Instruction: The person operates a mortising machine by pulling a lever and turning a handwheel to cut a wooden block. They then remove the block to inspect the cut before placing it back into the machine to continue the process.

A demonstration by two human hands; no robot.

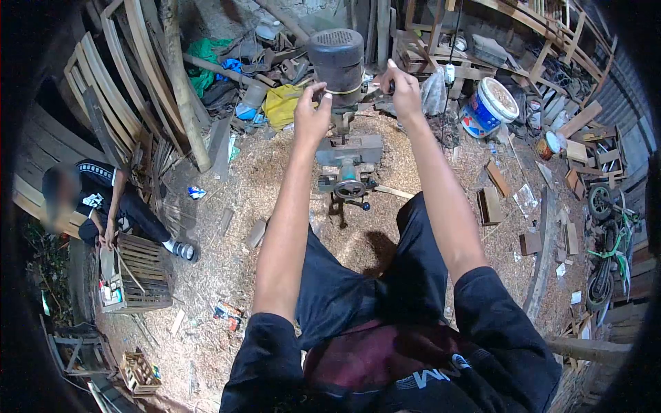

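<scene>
My left hand [313,113] is raised in front of me, its fingers curled and a dark gap showing between thumb and forefinger. I see nothing held in it. Level with it on the other side, my right hand [403,94] has bent fingers around a small dark spot that I cannot make out. Between and beyond both hands stands a machine with a black cylindrical motor housing [336,51]. Lower on it are a grey metal vise [365,148] and a handwheel [349,190]. Neither hand visibly touches the machine.
Wood shavings [241,199] cover the floor. On the left a person [96,196] sits beside a slatted crate [143,265]. A white and blue bucket [497,96], wood offcuts [489,206] and a green small motorbike [613,255] are on the right. Scrap and a yellow sack [281,104] lie behind.
</scene>
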